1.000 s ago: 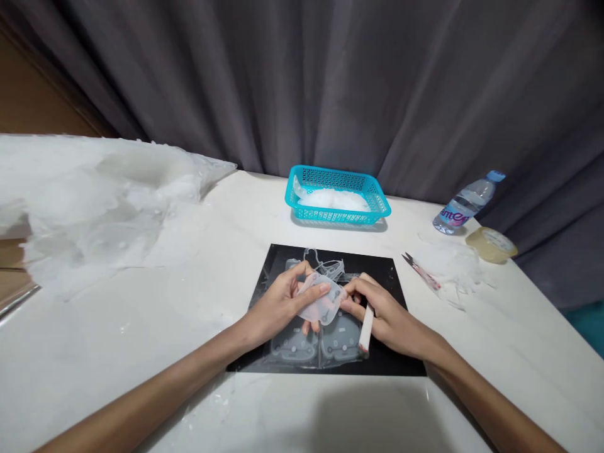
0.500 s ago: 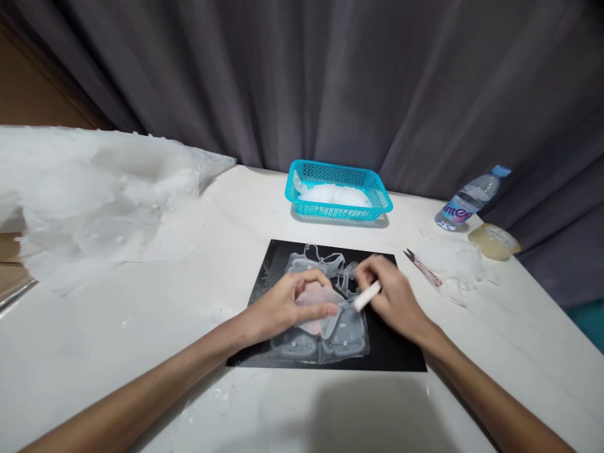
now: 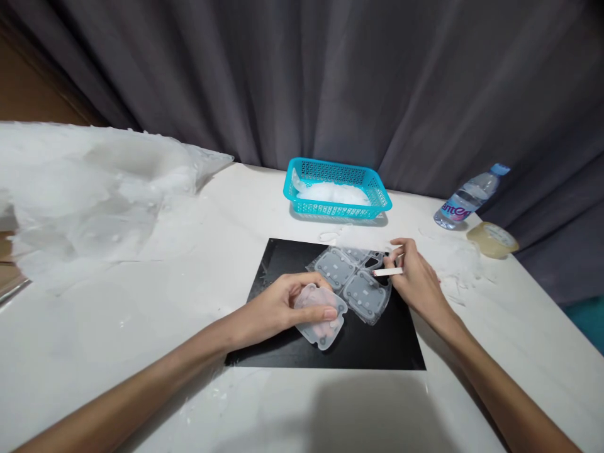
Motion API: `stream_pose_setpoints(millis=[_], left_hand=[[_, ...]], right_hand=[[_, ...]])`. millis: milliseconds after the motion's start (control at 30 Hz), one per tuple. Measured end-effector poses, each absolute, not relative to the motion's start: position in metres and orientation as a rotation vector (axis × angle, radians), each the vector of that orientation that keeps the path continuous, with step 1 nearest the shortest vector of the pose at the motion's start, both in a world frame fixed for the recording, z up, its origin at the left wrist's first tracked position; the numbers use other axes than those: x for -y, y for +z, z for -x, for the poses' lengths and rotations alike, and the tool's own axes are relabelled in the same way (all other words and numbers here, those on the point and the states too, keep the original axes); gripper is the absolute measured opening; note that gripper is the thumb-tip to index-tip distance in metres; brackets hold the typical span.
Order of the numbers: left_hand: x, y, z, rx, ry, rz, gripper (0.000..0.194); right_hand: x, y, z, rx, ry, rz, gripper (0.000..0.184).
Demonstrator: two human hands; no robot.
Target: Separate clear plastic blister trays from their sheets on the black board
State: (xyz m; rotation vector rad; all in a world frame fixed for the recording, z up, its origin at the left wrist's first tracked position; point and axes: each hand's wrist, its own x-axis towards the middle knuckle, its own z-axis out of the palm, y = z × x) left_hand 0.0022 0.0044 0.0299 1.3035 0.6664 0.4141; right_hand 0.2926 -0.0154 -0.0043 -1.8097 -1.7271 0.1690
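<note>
My left hand (image 3: 295, 309) is closed around a translucent, wavy-edged plastic piece (image 3: 317, 336), the thumb pressed flat on its face. A thin white stick with a dark tip (image 3: 389, 272) juts leftward from my right hand (image 3: 415, 277), whose fingers are partly curled. That hand is at the right edge of a clear molded plastic sheet (image 3: 365, 296) with rounded square sections; whether it grips the sheet I cannot tell. The sheet lies tilted on a black mat (image 3: 377, 349), apart from the piece in my left hand.
A turquoise basket (image 3: 340, 211) holding white material stands behind the mat. Thin clear scraps (image 3: 358, 238) lie between them. At right are a water bottle (image 3: 467, 198), a tape roll (image 3: 493, 240) and more scraps (image 3: 455, 264). A large clear plastic bag (image 3: 94, 195) sits at left.
The plastic sheet has shifted up and right and turned on the mat. Loose clear strips now lie behind the mat. My right hand moved right with the white stick; my left hand keeps the piece.
</note>
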Motion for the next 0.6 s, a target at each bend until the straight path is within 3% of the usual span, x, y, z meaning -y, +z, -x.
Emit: stream_pose_setpoints(millis=[133,300,367,500,600], left_hand=[[-0.003,0.030,-0.003,-0.677,0.435,-1.337,0.025],[-0.004,0.032,-0.002,-0.676,0.443,-1.364,0.024],[-0.004,0.034,-0.002,-0.652,0.447,-1.361,0.022],[-0.005,0.037,-0.001,-0.576,0.457,-1.276,0.016],[-0.005,0.037,-0.001,-0.549,0.459,-1.195,0.017]], right_hand=[[0.023,0.008,-0.278,1.742,-0.172,1.717,0.033],[0.042,0.016,-0.243,2.127,0.232,1.399,0.010],[0.047,0.014,-0.236,2.234,0.294,1.362,0.013],[0.051,0.006,-0.233,2.367,0.085,1.389,0.032],[0.053,0.003,-0.230,2.416,-0.117,1.409,0.022]])
